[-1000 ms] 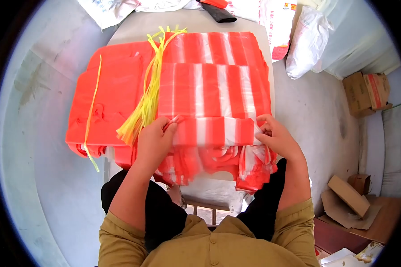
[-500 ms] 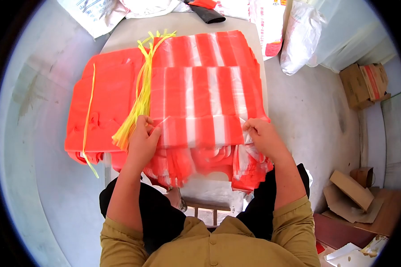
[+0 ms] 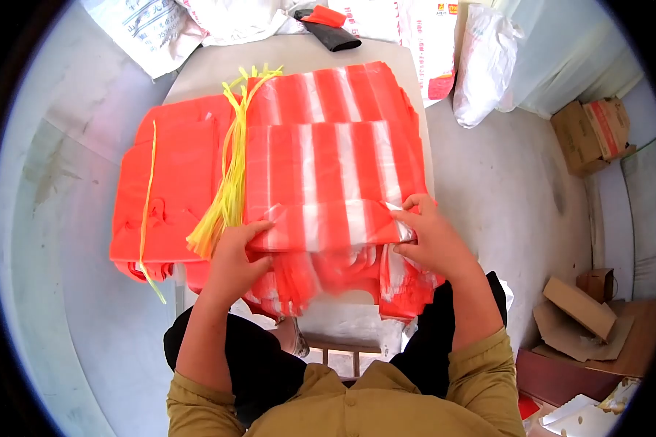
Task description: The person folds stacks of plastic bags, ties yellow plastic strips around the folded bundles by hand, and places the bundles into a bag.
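Note:
A striped red-and-white plastic bag (image 3: 328, 167) lies flat on top of a stack of similar bags (image 3: 321, 87), its near part folded into a band. My left hand (image 3: 239, 262) grips the left end of this fold, with index finger above and thumb below. At the right end, my right hand (image 3: 434, 237) holds the fold the same way. Ruffled bag handles (image 3: 408, 280) hang over the table's near edge. Beside my left hand lies a bundle of yellow ties (image 3: 229, 175) along the stack's left side.
Plain red bags (image 3: 178, 153) are piled on the left, with a single yellow tie (image 3: 148, 204) across them. White printed sacks (image 3: 149, 33) and a dark tube-like item (image 3: 332, 36) lie at the far side. Cardboard boxes (image 3: 590, 135) stand on the right.
Both hands have shifted slightly nearer my body, and their fingers have gone from tight pinches to a wider hold around the fold's ends. The camera view has tilted a little.

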`<state>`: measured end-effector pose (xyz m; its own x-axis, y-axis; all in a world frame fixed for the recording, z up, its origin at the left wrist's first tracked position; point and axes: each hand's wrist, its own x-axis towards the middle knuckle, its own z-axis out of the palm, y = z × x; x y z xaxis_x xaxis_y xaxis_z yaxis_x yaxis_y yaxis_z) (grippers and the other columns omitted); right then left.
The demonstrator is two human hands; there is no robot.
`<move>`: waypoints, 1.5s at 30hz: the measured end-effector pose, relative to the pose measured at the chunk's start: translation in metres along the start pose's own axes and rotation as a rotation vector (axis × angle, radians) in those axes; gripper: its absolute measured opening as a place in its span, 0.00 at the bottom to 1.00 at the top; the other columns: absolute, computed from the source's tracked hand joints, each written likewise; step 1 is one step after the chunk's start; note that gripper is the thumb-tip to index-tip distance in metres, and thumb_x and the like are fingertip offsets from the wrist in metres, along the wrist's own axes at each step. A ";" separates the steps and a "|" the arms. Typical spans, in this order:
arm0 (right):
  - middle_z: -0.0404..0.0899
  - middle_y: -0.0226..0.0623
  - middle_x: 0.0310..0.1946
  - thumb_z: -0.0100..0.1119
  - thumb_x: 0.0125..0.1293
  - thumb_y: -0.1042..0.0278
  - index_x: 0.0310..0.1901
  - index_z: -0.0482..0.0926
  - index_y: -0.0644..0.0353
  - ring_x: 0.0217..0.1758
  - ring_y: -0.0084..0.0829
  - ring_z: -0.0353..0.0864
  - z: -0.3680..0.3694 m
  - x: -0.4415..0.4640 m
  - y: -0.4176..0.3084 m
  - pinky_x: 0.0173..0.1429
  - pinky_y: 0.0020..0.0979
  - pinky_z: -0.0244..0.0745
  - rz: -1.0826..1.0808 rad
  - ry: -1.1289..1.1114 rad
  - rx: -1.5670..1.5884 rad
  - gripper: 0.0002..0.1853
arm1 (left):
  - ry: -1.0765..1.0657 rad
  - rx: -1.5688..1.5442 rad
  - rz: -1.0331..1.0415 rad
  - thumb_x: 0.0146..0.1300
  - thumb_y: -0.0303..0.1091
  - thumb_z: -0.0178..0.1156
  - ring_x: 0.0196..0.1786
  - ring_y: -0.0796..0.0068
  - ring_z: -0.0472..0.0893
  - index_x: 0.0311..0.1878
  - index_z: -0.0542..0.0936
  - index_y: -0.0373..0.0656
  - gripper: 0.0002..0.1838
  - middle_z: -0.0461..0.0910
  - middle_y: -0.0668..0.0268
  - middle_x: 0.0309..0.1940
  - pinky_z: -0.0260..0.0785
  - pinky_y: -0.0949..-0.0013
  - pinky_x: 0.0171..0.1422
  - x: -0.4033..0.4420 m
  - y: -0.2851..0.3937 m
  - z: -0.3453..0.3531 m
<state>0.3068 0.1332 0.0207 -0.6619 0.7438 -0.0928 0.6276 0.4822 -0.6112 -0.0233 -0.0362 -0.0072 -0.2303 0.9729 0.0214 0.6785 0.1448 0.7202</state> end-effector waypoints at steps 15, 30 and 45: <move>0.83 0.40 0.56 0.70 0.58 0.82 0.52 0.88 0.58 0.55 0.43 0.84 -0.018 -0.003 0.018 0.58 0.39 0.81 -0.355 0.216 -0.156 0.19 | 0.314 0.208 0.329 0.56 0.18 0.69 0.54 0.57 0.79 0.53 0.86 0.40 0.19 0.81 0.60 0.46 0.72 0.61 0.59 0.007 -0.010 -0.005; 0.82 0.29 0.40 0.61 0.77 0.65 0.48 0.78 0.62 0.46 0.20 0.77 0.015 0.041 0.049 0.53 0.28 0.76 0.278 0.178 0.431 0.09 | 0.288 -0.229 -0.222 0.79 0.35 0.62 0.31 0.79 0.70 0.42 0.76 0.38 0.11 0.73 0.68 0.28 0.66 0.68 0.37 0.038 -0.034 0.025; 0.87 0.43 0.42 0.61 0.78 0.64 0.56 0.76 0.66 0.45 0.28 0.85 0.025 0.051 0.056 0.51 0.32 0.79 0.218 0.318 0.288 0.14 | 0.293 -0.200 -0.331 0.77 0.36 0.63 0.31 0.73 0.77 0.44 0.75 0.38 0.11 0.79 0.63 0.28 0.70 0.64 0.40 0.043 -0.045 0.034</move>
<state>0.2982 0.1864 -0.0384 -0.3414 0.9396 -0.0255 0.5694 0.1851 -0.8010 -0.0401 0.0057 -0.0625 -0.6173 0.7846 -0.0576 0.3950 0.3725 0.8398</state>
